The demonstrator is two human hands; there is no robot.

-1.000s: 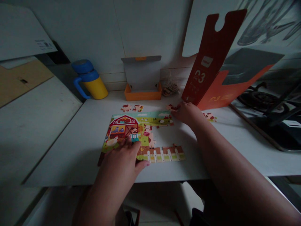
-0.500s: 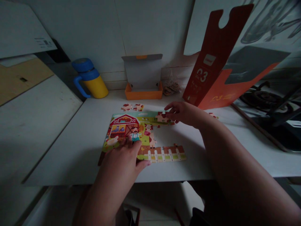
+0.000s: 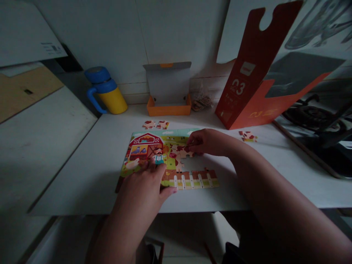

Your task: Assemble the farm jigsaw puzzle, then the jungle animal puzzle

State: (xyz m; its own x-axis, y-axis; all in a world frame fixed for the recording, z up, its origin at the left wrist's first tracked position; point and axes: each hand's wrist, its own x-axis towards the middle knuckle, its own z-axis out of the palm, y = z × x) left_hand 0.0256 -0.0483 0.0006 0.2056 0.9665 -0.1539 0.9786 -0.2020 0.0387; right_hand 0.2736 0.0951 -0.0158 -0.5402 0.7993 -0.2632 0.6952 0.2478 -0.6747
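Observation:
A farm jigsaw puzzle (image 3: pixel 145 139) with a red barn, a farmer and a cow lies on the white table, with a gap in its right part. My left hand (image 3: pixel 143 182) rests flat on its lower left, fingers spread over the printed surface. Between the fingertips of my right hand (image 3: pixel 205 142) is a brown-and-pink cow puzzle piece (image 3: pixel 183 151), beside the cow's head in the gap; whether it is locked in cannot be seen. Two loose puzzle pieces (image 3: pixel 155 125) lie behind the puzzle. Another loose piece (image 3: pixel 248 136) lies beyond my right forearm.
At the back stand a blue-and-yellow jug (image 3: pixel 110 93), an open orange box (image 3: pixel 169 110) and a clear bag of pieces (image 3: pixel 202 102). A tall red-orange carton (image 3: pixel 236 86) rises at the right, near a black gas stove (image 3: pixel 316 117). The table's front edge (image 3: pixel 192 211) runs close below.
My right hand has brought the cow piece down and left, from over the puzzle's upper edge into the gap beside the cow's head. My left hand has stayed in place.

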